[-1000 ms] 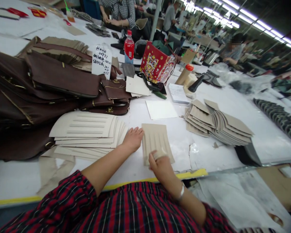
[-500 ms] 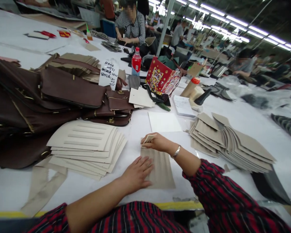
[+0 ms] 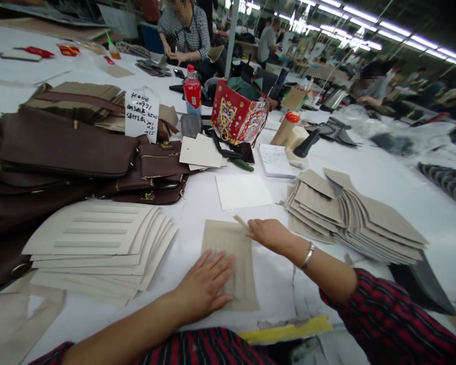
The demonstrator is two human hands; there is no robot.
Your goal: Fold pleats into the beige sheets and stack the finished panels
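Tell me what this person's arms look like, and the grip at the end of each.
The right sleeve is dark plaid with red and thin pale lines; the left sleeve matches. Both are short or pushed up. The left grip is a gloveless hand. The right grip is gloveless too, with a silver-coloured bracelet behind it.

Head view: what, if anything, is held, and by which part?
Right hand: thin beige piece, held by one end. Left hand: nothing, flat on beige rectangular panel.
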